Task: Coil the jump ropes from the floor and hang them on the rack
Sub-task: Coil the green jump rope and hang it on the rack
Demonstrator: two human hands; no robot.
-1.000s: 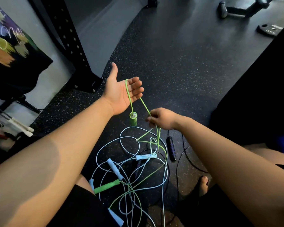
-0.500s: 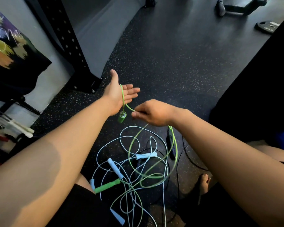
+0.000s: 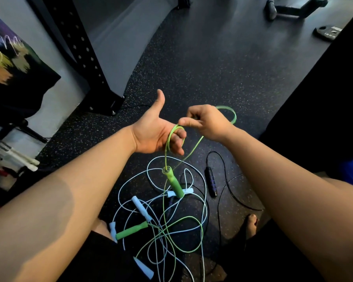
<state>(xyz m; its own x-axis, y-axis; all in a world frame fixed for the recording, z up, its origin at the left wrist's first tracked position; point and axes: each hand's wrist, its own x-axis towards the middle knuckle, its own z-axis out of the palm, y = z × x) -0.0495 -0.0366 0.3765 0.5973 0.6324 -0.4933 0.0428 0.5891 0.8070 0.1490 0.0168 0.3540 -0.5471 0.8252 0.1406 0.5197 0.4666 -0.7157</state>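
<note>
1. Coiling is barely started. One loop of the green jump rope (image 3: 174,183) circles the left hand's (image 3: 151,133) fingers, and the rest lies tangled on the floor (image 3: 212,68) with the blue ropes (image 3: 141,208) and black rope (image 3: 210,180). Nothing is hung.
2. The left hand is spread, palm up, thumb raised.
3. The right hand (image 3: 208,123) pinches the green cord just beside it.

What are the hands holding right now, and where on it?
The thin green jump rope: the right hand pinches its cord partway along, a loop hangs over the fingers of the left hand, and its green handle dangles ungripped.
</note>
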